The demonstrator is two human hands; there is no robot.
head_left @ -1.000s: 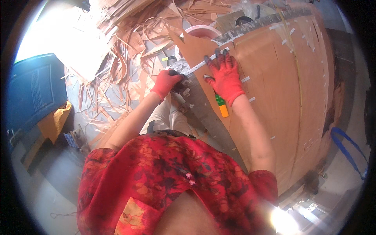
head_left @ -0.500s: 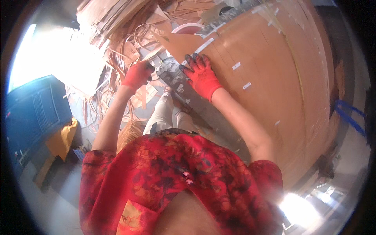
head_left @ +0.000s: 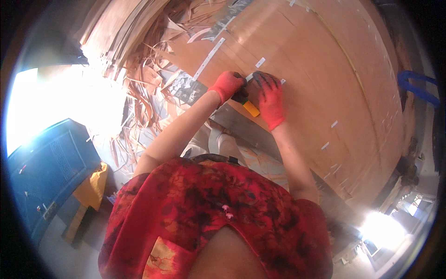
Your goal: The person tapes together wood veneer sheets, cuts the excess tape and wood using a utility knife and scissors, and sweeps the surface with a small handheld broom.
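Observation:
My left hand, in a red glove with dark fingertips, is closed near the end of a white tape strip; what it pinches is hidden. A tool with a yellow handle shows just below it. My right hand, gloved alike, lies with fingers stretched on the orange-brown veneer sheet, over that strip's right end. A longer white strip runs along the sheet up and left of my hands, and short white pieces are stuck on the sheet.
Veneer scraps cover the floor at the left, below a stack of thin sheets. A blue panel with a yellow cloth is at the lower left, a blue strap at the far right.
My left hand has moved right, beside my right hand, which has shifted right from the longer strip's place. The view has shifted, and the yellow tool, out of sight half a second ago, shows again.

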